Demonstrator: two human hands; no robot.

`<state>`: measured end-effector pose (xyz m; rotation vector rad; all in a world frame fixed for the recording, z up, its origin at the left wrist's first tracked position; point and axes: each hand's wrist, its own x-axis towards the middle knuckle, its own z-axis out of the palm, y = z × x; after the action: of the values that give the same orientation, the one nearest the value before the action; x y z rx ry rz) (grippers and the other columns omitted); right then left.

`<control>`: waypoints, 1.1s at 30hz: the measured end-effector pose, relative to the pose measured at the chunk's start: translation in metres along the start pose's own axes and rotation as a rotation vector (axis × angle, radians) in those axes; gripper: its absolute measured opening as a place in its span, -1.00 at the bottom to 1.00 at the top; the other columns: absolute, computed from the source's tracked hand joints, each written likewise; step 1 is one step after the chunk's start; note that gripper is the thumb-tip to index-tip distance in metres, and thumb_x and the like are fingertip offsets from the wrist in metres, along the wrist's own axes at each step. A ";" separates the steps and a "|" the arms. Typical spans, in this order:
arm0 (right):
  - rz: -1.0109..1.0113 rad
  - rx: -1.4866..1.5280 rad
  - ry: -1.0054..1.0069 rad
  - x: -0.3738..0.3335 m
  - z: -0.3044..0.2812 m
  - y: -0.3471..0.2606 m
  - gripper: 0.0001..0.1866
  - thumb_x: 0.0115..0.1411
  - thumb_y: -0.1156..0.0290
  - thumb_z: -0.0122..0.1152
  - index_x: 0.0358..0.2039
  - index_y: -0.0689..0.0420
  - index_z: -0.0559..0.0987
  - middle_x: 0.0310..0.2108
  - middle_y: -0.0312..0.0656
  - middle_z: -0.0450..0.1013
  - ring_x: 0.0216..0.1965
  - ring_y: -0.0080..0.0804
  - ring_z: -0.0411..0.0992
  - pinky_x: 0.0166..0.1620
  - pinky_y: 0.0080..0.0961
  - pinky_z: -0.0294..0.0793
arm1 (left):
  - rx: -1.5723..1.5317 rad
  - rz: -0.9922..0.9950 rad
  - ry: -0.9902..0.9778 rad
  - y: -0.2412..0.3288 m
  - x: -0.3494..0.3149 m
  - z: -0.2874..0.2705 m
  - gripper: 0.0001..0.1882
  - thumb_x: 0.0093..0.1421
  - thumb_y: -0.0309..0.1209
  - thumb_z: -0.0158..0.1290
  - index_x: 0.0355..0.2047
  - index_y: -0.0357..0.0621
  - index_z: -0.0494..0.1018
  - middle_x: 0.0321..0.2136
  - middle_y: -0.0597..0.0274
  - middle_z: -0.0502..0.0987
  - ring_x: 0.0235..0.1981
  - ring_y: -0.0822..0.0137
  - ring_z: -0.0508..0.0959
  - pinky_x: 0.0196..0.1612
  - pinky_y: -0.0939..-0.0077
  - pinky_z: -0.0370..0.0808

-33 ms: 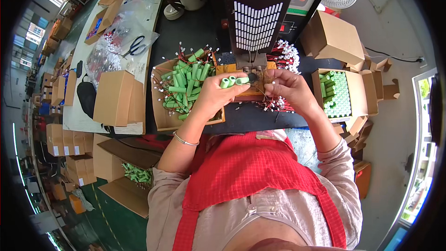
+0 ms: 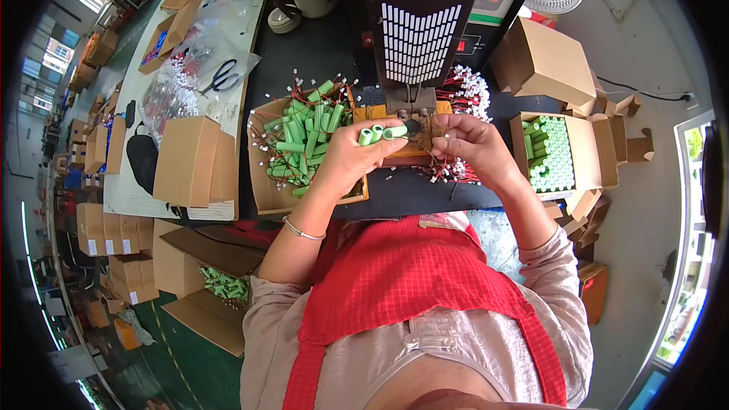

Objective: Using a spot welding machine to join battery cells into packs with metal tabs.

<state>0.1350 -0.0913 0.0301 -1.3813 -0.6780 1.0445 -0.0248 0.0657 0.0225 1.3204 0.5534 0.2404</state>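
Observation:
My left hand (image 2: 351, 153) is closed around three green cylindrical battery cells (image 2: 377, 134), their ends facing me. They sit just in front of the spot welder (image 2: 420, 42), close below its electrodes. To their right, my right hand (image 2: 482, 150) has thumb and forefinger pinched together on what looks like a thin wire lead (image 2: 434, 152); the fingers partly hide it. Beneath both hands is the welder's orange-brown work block (image 2: 370, 112). Red wire leads with white connectors (image 2: 472, 95) lie in a bunch behind my right hand, and more hang below it.
Left of my hands, an open carton (image 2: 262, 196) holds green cells with wires attached. On the right, another carton (image 2: 521, 153) holds upright green cells in rows. Scissors (image 2: 221, 76) and plastic bags lie on the white table (image 2: 129, 182). A closed-sided cardboard box (image 2: 543, 64) stands at back right.

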 end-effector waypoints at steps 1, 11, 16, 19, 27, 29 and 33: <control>0.017 0.113 0.000 -0.001 0.003 0.000 -0.71 0.09 0.51 0.20 -0.15 0.27 0.45 -0.38 -0.23 0.48 -0.40 -0.57 0.46 -0.32 -0.66 0.46 | 0.034 0.041 0.025 0.000 0.000 0.000 -0.66 0.01 -0.45 0.20 -0.16 -0.22 0.48 -0.50 0.36 0.50 -0.61 0.67 0.37 -0.60 0.81 0.29; 0.006 0.145 -0.019 -0.012 0.004 0.000 -0.57 0.24 0.12 -0.02 -0.16 0.28 0.47 -0.42 -0.16 0.49 -0.36 -0.52 0.46 -0.25 -0.63 0.43 | -0.255 0.076 0.052 -0.014 -0.002 0.017 -0.57 0.02 -0.57 0.17 -0.07 -0.29 0.36 -0.27 0.14 0.54 -0.55 0.68 0.39 -0.60 0.86 0.23; 0.012 -0.073 -0.009 -0.016 0.002 0.008 -0.76 0.13 0.33 0.19 -0.28 0.23 0.57 -0.53 -0.35 0.47 -0.50 -0.72 0.38 -0.44 -0.76 0.36 | -0.248 0.080 0.096 -0.012 -0.002 0.019 -0.59 0.02 -0.55 0.18 -0.09 -0.29 0.36 -0.26 0.11 0.53 -0.56 0.69 0.37 -0.59 0.86 0.23; -0.082 -0.144 -0.011 -0.018 0.004 0.004 -0.80 0.12 0.38 0.19 -0.30 0.23 0.58 -0.53 -0.35 0.48 -0.50 -0.71 0.38 -0.46 -0.75 0.37 | -0.393 0.060 0.023 -0.012 -0.001 0.009 -0.74 0.03 -0.54 0.17 -0.25 -0.22 0.41 -0.35 0.22 0.53 -0.61 0.70 0.30 -0.62 0.82 0.22; -0.137 -0.168 -0.144 -0.016 0.010 0.004 -0.76 0.21 0.36 0.05 -0.21 0.23 0.53 -0.38 -0.25 0.49 -0.39 -0.62 0.43 -0.32 -0.66 0.45 | -0.193 0.090 0.171 -0.008 0.004 0.014 -0.76 0.04 -0.56 0.14 -0.27 -0.18 0.37 -0.43 0.26 0.52 -0.64 0.68 0.32 -0.66 0.82 0.16; -0.112 -0.147 -0.128 -0.014 0.004 0.000 -0.59 0.28 0.17 -0.11 -0.21 0.29 0.50 -0.36 -0.16 0.48 -0.34 -0.49 0.46 -0.24 -0.58 0.45 | -0.129 0.087 0.156 -0.008 0.005 0.010 -0.79 0.04 -0.56 0.14 -0.30 -0.21 0.37 -0.43 0.28 0.51 -0.64 0.68 0.31 -0.66 0.82 0.16; -0.251 -0.354 -0.099 -0.018 0.001 -0.015 -0.48 0.21 0.03 -0.04 -0.12 0.29 0.45 -0.34 -0.11 0.45 -0.30 -0.40 0.45 -0.20 -0.49 0.46 | -0.143 0.124 0.129 -0.008 0.006 0.007 -0.60 0.04 -0.45 0.19 -0.12 -0.34 0.39 -0.55 0.39 0.44 -0.65 0.68 0.31 -0.65 0.80 0.20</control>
<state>0.1296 -0.1048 0.0486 -1.5032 -1.1206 0.8213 -0.0171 0.0611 0.0142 1.2072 0.5533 0.4613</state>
